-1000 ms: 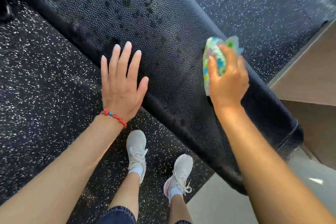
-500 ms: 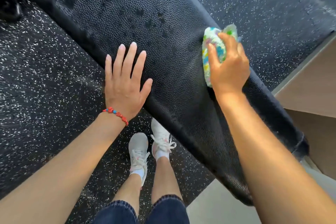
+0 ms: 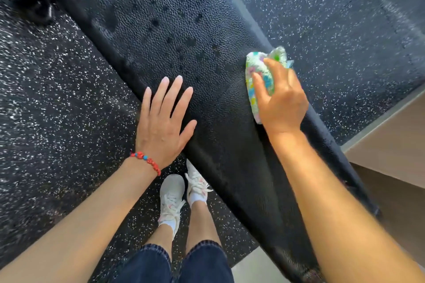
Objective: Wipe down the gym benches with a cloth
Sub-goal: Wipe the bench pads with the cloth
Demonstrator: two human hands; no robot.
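The black pebbled bench pad (image 3: 174,37) runs diagonally under both hands. The left hand (image 3: 161,119) lies flat on the pad's near edge, fingers straight and slightly spread, thumb out to the side, holding nothing. A red beaded bracelet (image 3: 147,161) circles its wrist. To the right of that hand, well apart from it, the right hand (image 3: 279,101) grips a bunched multicoloured cloth (image 3: 257,69), fingers curled over its top and thumb along its near side, pressing it against the pad close to the far edge. Dark wet spots (image 3: 190,41) dot the pad beyond both hands. Below the left hand, two white sneakers (image 3: 171,195) stand on the speckled rubber floor (image 3: 53,89), with dark jeans cuffs (image 3: 202,257) just above them.
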